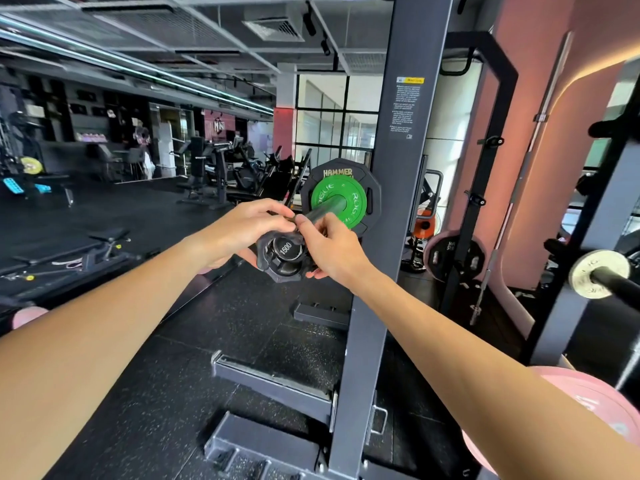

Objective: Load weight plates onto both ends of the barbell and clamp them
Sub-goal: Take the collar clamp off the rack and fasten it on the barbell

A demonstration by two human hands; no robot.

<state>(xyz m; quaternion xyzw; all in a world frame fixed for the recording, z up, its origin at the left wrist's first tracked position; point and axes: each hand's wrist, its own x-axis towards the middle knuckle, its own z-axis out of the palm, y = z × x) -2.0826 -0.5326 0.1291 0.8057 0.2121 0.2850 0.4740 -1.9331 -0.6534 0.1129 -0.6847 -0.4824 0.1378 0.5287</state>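
Observation:
The barbell sleeve (325,208) points toward me, its end cap marked 1500 (288,249). On it sit a black Hammer plate (337,174) and, in front, a smaller green plate (346,197). A black clamp collar (277,270) rings the very end of the sleeve. My left hand (242,226) grips the collar from the left and above, fingers on its lever. My right hand (329,247) holds the collar's right side, with the thumb up near the lever. The collar stands well apart from the green plate.
The grey rack upright (391,168) stands right behind the plates, its base beams (273,382) on the black rubber floor. A second bar with a small pale plate (601,273) juts in at right. A pink plate (595,403) lies at lower right. Benches and machines fill the left.

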